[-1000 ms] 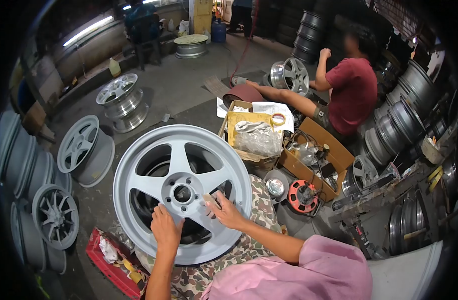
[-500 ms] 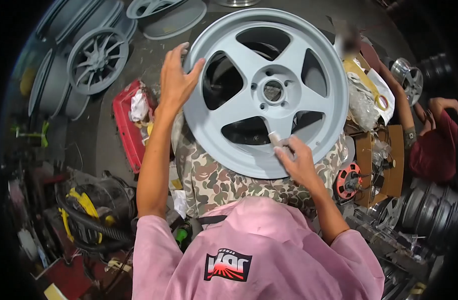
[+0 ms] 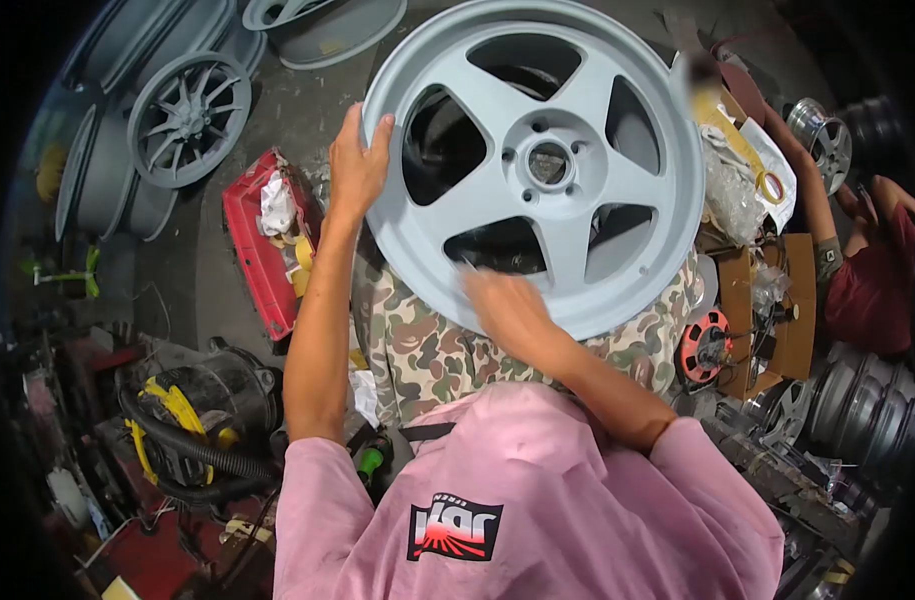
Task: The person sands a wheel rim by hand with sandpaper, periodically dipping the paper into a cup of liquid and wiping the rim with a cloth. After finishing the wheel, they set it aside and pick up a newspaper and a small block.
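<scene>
A large grey five-spoke car wheel rim (image 3: 564, 235) rests face up over my lap, on camouflage-patterned cloth (image 3: 427, 365). My left hand (image 3: 357, 172) grips its left edge, the thumb on the near face and the fingers around the outside. At the lower left of the rim, my right hand (image 3: 510, 312) is closed and smeared by motion. It lies over the outer lip near a spoke window. A small pale folded piece, like sandpaper, shows in its fingers in the earlier view; now only a blurred light tip is visible.
On the left stand a red tray (image 3: 259, 262) with crumpled paper and tape, and a black vacuum-like machine (image 3: 212, 405). More wheels (image 3: 190, 120) stack at upper left. Right are a cardboard box (image 3: 783, 310), an orange reel (image 3: 704, 346) and another person's arm (image 3: 795, 170).
My right hand has swept left along the lower rim. My left hand has closed more firmly around the left edge. The wheel sits slightly higher in view.
</scene>
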Demonstrator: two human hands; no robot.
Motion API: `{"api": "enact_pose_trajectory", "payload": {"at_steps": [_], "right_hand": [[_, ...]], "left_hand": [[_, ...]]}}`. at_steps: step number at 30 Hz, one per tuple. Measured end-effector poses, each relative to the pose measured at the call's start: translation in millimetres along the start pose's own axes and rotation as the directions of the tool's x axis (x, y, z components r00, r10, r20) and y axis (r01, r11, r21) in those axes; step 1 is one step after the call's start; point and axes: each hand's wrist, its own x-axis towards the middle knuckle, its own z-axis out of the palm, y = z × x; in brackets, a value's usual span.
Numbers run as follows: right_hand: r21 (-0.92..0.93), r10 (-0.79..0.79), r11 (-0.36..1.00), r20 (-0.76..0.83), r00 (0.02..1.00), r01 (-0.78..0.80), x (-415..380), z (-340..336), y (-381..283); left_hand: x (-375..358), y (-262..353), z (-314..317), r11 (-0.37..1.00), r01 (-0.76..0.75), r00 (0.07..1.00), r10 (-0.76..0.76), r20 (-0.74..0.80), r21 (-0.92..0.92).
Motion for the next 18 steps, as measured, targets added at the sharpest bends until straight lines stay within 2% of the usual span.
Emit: {"api": "enact_pose_trajectory", "payload": {"at_steps": [1, 2, 4, 5, 7, 8, 10, 11, 13, 15, 16, 18], "right_hand": [[-0.084, -0.019, 0.996, -0.013, 1.000, 0.018, -15.7, -5.6, 10.7], [-0.093, -0.021, 0.995, -0.011, 1.000, 0.020, -21.5, -16.2, 18.5], [-0.104, 0.163, 0.984, 0.227, 0.960, -0.142, -33.2, -30.9, 22.7], [-0.103, 0.166, 0.984, 0.227, 0.960, -0.146, -24.0, -24.5, 17.7], [-0.056, -0.016, 0.998, 0.215, 0.977, 0.029, 22.8, -4.7, 3.8], [-0.055, -0.032, 0.997, 0.218, 0.976, 0.045, 38.8, 0.2, -1.5], [0.133, 0.079, 0.988, 0.001, 0.997, -0.079, 63.4, 6.9, -10.7], [0.130, 0.074, 0.989, -0.002, 0.997, -0.073, 52.2, 6.5, -9.1], [-0.029, -0.011, 0.999, 0.150, 0.989, 0.016, 4.0, -4.3, 9.8], [-0.148, 0.119, 0.986, 0.333, 0.935, -0.072, -27.8, -35.4, 31.4], [-0.150, 0.116, 0.986, 0.340, 0.933, -0.068, -28.7, -46.7, 35.7], [0.066, -0.050, 0.997, 0.314, 0.948, 0.030, -23.3, -67.4, 37.9]], "left_hand": [[0.3, -3.7, 2.0, 0.999, -0.027, 0.999, 0.027, -0.025, 0.020], [-0.8, -6.6, 3.6, 0.998, -0.044, 0.998, 0.046, -0.048, 0.041], [-3.6, -6.5, 2.7, 0.998, -0.055, 0.997, 0.056, -0.051, 0.032], [-3.8, -4.3, 3.4, 0.997, -0.080, 0.995, 0.081, -0.050, 0.022], [-1.6, -5.7, 6.2, 0.998, -0.063, 0.996, 0.064, -0.063, 0.016], [-2.6, -7.0, 4.7, 0.999, -0.043, 0.997, 0.044, -0.069, 0.014], [-2.4, -6.2, 1.4, 0.999, -0.038, 0.997, 0.039, -0.060, 0.016], [-1.4, -5.9, 2.0, 0.999, -0.035, 0.999, 0.035, -0.032, 0.001], [-0.2, -7.9, 3.9, 1.000, -0.025, 0.998, 0.026, -0.049, 0.016], [-1.5, -14.6, 5.6, 0.994, -0.044, 0.997, 0.038, -0.066, -0.095], [-0.8, -14.3, 4.0, 0.995, -0.038, 0.997, 0.031, -0.070, -0.095], [-0.4, -11.1, 4.4, 0.990, 0.003, 0.998, -0.012, -0.062, -0.142]]}}
